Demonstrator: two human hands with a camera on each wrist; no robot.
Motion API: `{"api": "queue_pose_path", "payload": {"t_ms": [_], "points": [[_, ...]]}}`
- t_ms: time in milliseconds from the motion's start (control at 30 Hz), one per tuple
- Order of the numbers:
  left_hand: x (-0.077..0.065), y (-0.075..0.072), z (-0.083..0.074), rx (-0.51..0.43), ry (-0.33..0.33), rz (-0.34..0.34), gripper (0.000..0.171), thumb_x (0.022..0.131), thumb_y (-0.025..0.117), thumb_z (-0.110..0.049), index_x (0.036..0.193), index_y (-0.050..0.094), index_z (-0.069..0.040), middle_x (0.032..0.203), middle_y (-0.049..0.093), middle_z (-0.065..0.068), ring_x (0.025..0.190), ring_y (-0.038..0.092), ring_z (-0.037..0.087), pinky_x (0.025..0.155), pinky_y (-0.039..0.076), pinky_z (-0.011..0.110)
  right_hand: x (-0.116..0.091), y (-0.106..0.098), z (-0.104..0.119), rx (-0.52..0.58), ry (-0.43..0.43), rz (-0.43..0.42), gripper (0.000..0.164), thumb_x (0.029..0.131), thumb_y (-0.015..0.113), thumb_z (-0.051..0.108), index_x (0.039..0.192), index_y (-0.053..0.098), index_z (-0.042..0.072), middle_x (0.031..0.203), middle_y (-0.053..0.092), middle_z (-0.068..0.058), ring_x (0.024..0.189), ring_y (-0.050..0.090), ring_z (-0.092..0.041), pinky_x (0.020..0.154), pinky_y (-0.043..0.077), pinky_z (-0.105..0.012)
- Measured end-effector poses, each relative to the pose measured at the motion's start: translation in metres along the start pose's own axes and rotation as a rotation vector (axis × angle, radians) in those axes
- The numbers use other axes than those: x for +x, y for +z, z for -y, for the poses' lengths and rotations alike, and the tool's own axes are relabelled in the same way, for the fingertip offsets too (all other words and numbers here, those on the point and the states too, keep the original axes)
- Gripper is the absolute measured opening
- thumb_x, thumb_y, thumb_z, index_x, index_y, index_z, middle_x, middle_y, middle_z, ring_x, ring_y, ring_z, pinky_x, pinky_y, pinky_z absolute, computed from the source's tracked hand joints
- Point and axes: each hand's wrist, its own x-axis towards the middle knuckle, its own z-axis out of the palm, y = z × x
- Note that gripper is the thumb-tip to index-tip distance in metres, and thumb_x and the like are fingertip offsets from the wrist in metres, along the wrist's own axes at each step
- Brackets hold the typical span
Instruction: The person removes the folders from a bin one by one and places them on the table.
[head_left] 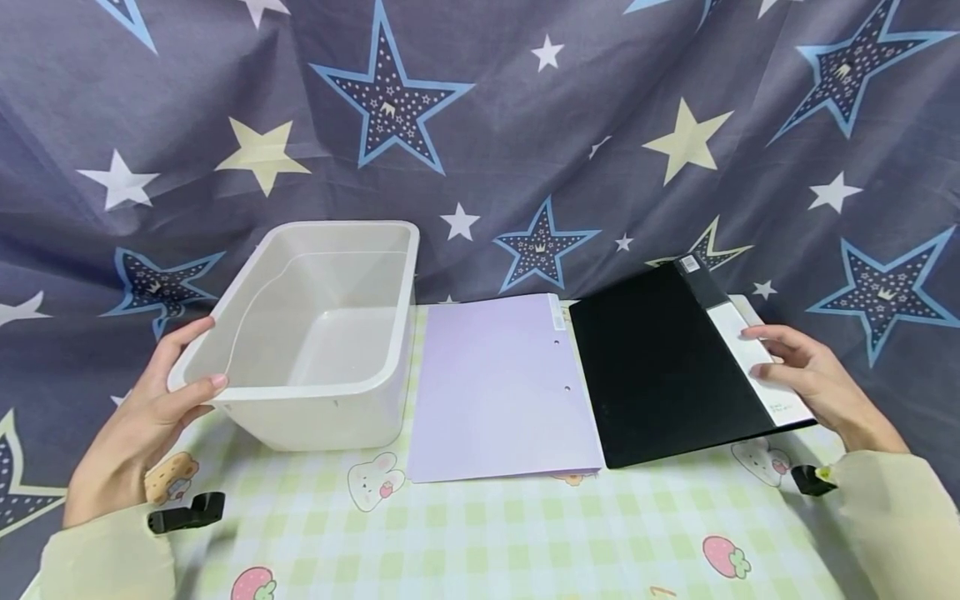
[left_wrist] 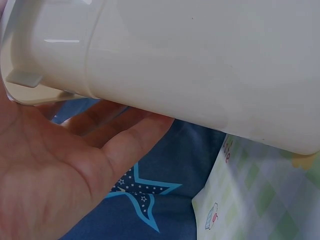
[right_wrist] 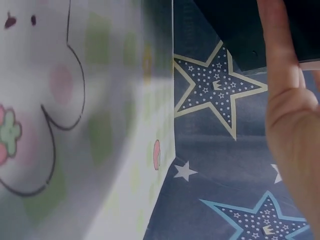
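Note:
In the head view my left hand [head_left: 153, 400] grips the near left corner of a white plastic bin [head_left: 378, 417], thumb over the rim. The bin's inside shows bare walls and floor. In the left wrist view several fingers [left_wrist: 135, 137] reach under the rim along the bin's outer wall. At the right, my right hand [head_left: 821, 383] pinches a black file folder [head_left: 660, 367] by its spine, thumb on the white label strip. The folder's spine side is tilted up off the table. Between bin and black folder lies a light purple folder [head_left: 502, 392] with two small holes near its right edge.
The table wears a green-and-white checked cloth [head_left: 480, 542] with cartoon prints. Behind it hangs a dark blue curtain [head_left: 495, 175] with stars, close to the table's back edge. Dark wrist-camera mounts sit at both sleeves [head_left: 892, 500].

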Motion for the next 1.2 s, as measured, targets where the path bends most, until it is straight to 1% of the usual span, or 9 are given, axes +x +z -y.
{"api": "queue_pose_path", "payload": {"t_ms": [200, 300, 467, 567, 667, 733, 933, 1067, 1200], "points": [[0.0, 0.001, -0.002, -0.004, -0.01, 0.0, 0.073, 0.091, 0.051, 0.008, 0.15, 0.021, -0.024, 0.133, 0.036, 0.001, 0.104, 0.053, 0.008, 0.076, 0.05, 0.021, -0.002, -0.004, 0.0, -0.219, 0.045, -0.02, 0.045, 0.087, 0.059, -0.012, 0.129, 0.052, 0.001, 0.124, 0.051, 0.001, 0.106, 0.052, -0.003, 0.075, 0.048, -0.014], [-0.001, 0.001, -0.002, -0.003, -0.011, 0.0, 0.073, 0.091, 0.05, 0.008, 0.15, 0.021, -0.024, 0.133, 0.036, 0.002, 0.104, 0.054, 0.008, 0.076, 0.05, 0.021, -0.002, -0.005, 0.0, -0.265, 0.071, -0.023, 0.044, 0.087, 0.061, -0.009, 0.129, 0.052, 0.003, 0.124, 0.05, 0.002, 0.103, 0.053, -0.003, 0.074, 0.048, -0.014], [0.0, 0.001, -0.002, 0.005, -0.007, 0.004, 0.073, 0.091, 0.05, 0.009, 0.15, 0.021, -0.023, 0.132, 0.036, 0.004, 0.102, 0.055, 0.009, 0.075, 0.05, 0.022, -0.003, -0.006, 0.001, -0.337, 0.106, -0.02, 0.044, 0.088, 0.063, -0.003, 0.13, 0.051, 0.002, 0.124, 0.049, 0.005, 0.097, 0.056, -0.003, 0.073, 0.049, -0.016], [0.0, 0.0, -0.001, 0.0, 0.006, 0.015, 0.073, 0.091, 0.049, 0.009, 0.15, 0.021, -0.023, 0.132, 0.035, 0.003, 0.103, 0.054, 0.009, 0.075, 0.05, 0.022, -0.003, -0.007, 0.0, -0.359, 0.119, -0.004, 0.043, 0.089, 0.063, -0.001, 0.13, 0.051, 0.002, 0.124, 0.049, 0.005, 0.092, 0.059, -0.007, 0.072, 0.05, -0.017], [0.0, 0.0, -0.001, -0.006, 0.011, 0.022, 0.073, 0.091, 0.049, 0.009, 0.15, 0.021, -0.023, 0.131, 0.036, 0.003, 0.103, 0.053, 0.009, 0.075, 0.05, 0.022, -0.003, -0.008, -0.002, -0.377, 0.12, 0.002, 0.043, 0.089, 0.063, -0.001, 0.13, 0.052, 0.002, 0.122, 0.049, 0.007, 0.089, 0.059, -0.007, 0.071, 0.05, -0.017], [0.0, -0.001, 0.0, -0.01, 0.012, 0.023, 0.072, 0.091, 0.049, 0.009, 0.15, 0.021, -0.023, 0.131, 0.037, 0.003, 0.103, 0.054, 0.009, 0.076, 0.05, 0.022, -0.003, -0.009, -0.004, -0.375, 0.102, 0.016, 0.043, 0.088, 0.063, -0.003, 0.129, 0.051, 0.001, 0.122, 0.05, 0.006, 0.088, 0.059, -0.006, 0.071, 0.05, -0.016], [-0.001, -0.001, 0.001, -0.011, 0.013, 0.021, 0.072, 0.092, 0.049, 0.009, 0.15, 0.021, -0.023, 0.132, 0.036, 0.001, 0.102, 0.055, 0.008, 0.076, 0.05, 0.021, -0.003, -0.01, -0.007, -0.364, 0.094, 0.034, 0.044, 0.087, 0.063, -0.006, 0.129, 0.052, 0.0, 0.124, 0.05, 0.01, 0.087, 0.063, -0.002, 0.072, 0.049, -0.015], [-0.002, 0.001, 0.0, 0.011, -0.009, -0.002, 0.073, 0.092, 0.05, 0.007, 0.15, 0.021, -0.024, 0.132, 0.035, 0.002, 0.103, 0.053, 0.008, 0.075, 0.049, 0.021, -0.004, -0.01, -0.01, -0.403, 0.109, 0.028, 0.045, 0.086, 0.065, -0.003, 0.129, 0.052, 0.0, 0.122, 0.05, 0.014, 0.086, 0.063, -0.002, 0.072, 0.048, -0.014], [-0.001, 0.001, -0.002, 0.026, -0.013, -0.013, 0.073, 0.091, 0.051, 0.007, 0.15, 0.021, -0.024, 0.132, 0.035, 0.003, 0.104, 0.052, 0.009, 0.075, 0.049, 0.021, -0.004, -0.01, -0.013, -0.415, 0.12, 0.029, 0.044, 0.087, 0.064, -0.003, 0.129, 0.052, -0.001, 0.116, 0.054, 0.014, 0.083, 0.064, -0.003, 0.07, 0.049, -0.014]]}}
